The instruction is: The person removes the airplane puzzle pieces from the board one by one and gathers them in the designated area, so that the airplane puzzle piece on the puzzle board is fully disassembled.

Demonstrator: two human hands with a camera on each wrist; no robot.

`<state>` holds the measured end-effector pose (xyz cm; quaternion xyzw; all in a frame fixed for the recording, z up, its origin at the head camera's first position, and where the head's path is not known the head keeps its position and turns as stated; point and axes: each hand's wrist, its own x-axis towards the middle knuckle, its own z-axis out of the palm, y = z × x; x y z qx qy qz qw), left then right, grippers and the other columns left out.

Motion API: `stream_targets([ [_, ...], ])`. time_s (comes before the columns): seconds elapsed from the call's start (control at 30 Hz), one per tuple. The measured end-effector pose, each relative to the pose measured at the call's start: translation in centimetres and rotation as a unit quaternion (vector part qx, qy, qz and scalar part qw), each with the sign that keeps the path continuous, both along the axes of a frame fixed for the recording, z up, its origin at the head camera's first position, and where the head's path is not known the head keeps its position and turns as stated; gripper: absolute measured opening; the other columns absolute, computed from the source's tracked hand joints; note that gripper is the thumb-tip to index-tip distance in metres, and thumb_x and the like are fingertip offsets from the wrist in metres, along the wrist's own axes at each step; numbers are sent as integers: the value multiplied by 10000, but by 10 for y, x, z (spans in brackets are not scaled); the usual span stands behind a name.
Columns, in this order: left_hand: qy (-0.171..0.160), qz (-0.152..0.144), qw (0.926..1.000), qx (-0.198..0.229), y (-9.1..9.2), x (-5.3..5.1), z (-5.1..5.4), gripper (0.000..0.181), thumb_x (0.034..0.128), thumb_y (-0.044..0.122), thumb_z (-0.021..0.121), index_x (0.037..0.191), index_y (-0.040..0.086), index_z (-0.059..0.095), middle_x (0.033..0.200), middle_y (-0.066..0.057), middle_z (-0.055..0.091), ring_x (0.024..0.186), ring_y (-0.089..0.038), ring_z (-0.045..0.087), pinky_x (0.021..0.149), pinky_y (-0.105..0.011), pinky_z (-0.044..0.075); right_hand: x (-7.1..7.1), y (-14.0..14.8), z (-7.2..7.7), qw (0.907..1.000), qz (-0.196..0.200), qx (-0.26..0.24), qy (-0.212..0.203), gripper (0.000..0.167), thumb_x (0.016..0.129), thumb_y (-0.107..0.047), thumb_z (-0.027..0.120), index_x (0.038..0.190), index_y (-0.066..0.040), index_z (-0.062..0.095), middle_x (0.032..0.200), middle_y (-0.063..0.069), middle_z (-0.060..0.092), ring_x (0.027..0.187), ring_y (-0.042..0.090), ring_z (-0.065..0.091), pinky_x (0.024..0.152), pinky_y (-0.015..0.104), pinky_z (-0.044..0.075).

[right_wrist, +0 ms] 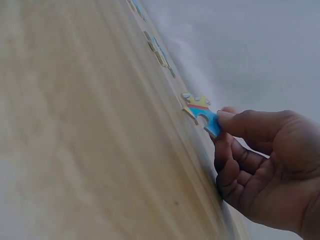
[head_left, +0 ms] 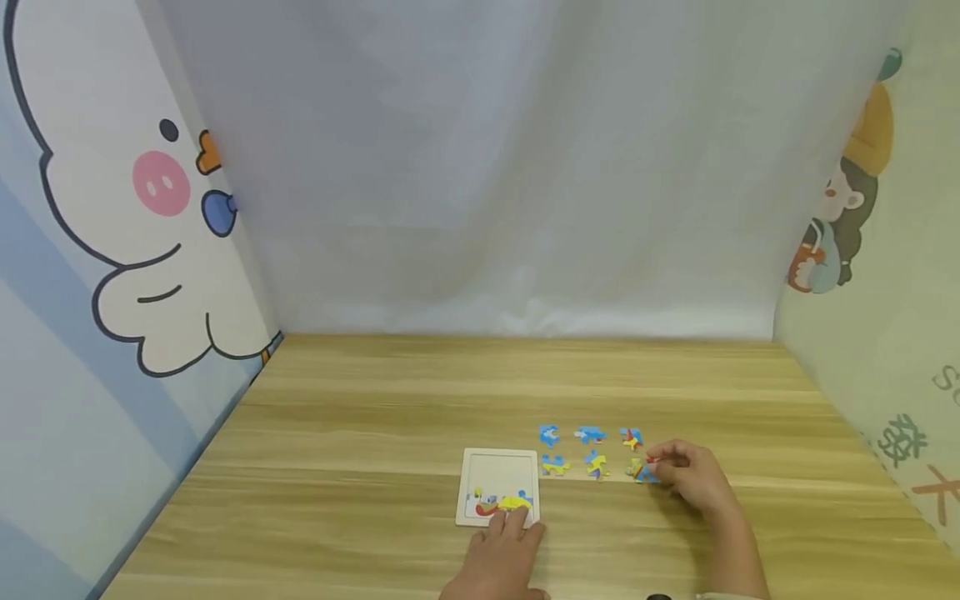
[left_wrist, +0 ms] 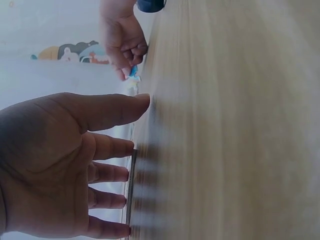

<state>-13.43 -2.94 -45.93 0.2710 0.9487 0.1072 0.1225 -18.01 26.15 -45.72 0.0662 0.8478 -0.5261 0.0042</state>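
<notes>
My right hand [head_left: 693,479] pinches a blue and yellow jigsaw piece [right_wrist: 205,112] with a red stripe between thumb and fingers, tilted up just over the table. The left hand [head_left: 504,552] rests its extended fingertips on the near edge of a square puzzle frame [head_left: 500,452]. Along the bottom of that frame lie fitted pieces [head_left: 487,507] in red, yellow and blue, partly covered by the fingers. In the left wrist view, the fingers [left_wrist: 109,172] touch the frame's edge and the thumb is held apart from it.
Several loose jigsaw pieces [head_left: 590,434] lie in two rows right of the frame on the wooden table [head_left: 337,433]. A small dark object [head_left: 658,597] shows at the near edge. A grey-white curtain [head_left: 480,167] hangs behind, with printed cartoon panels [head_left: 67,417] at the sides.
</notes>
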Motion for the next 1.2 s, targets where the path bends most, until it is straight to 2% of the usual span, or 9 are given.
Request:
stream_targets([
  [0.23,-45,47,10000,18,-4,1,1,753,708,455,770,1335,150,485,1384,-62,370,1250,-321,345,904,-509,389,-3,-3,-3,9985,-1,529,146,193,823,12,632,988,109,610,847,104,646,721,182,572,606,286,477],
  [0.47,-97,94,9999,23,-4,-1,1,754,717,460,762,1344,156,474,1410,-75,360,1269,-340,335,924,-524,373,-9,-5,-2,9957,-73,926,-2,225,845,-61,649,1021,76,617,862,82,644,768,211,587,667,334,468],
  [0.73,-112,27,9997,222,-7,-1,1,701,737,460,745,1323,173,488,1394,-76,356,1240,-342,360,883,-513,402,-5,-6,3,9955,-16,921,-223,296,865,-71,614,1108,92,569,908,112,624,792,226,571,667,342,472],
  [0.87,-214,28,9987,467,-11,2,3,720,741,434,756,1334,136,478,1404,-96,312,1246,-362,332,875,-529,405,1,-11,10,9956,132,923,-83,315,861,-61,603,1122,109,557,913,127,612,780,223,556,635,325,471],
  [1.03,-141,151,9993,325,-17,5,3,744,728,443,761,1340,125,482,1410,-104,317,1259,-393,321,876,-544,400,3,-27,13,9944,419,963,79,319,871,-100,630,1122,87,568,902,91,611,806,210,552,671,335,467],
  [1.2,-183,524,9982,228,-21,10,1,774,704,453,770,1338,115,482,1388,-121,337,1251,-411,324,900,-573,354,2,-46,15,9935,690,887,155,293,870,-100,638,1107,63,586,880,66,601,830,209,548,705,346,471],
])
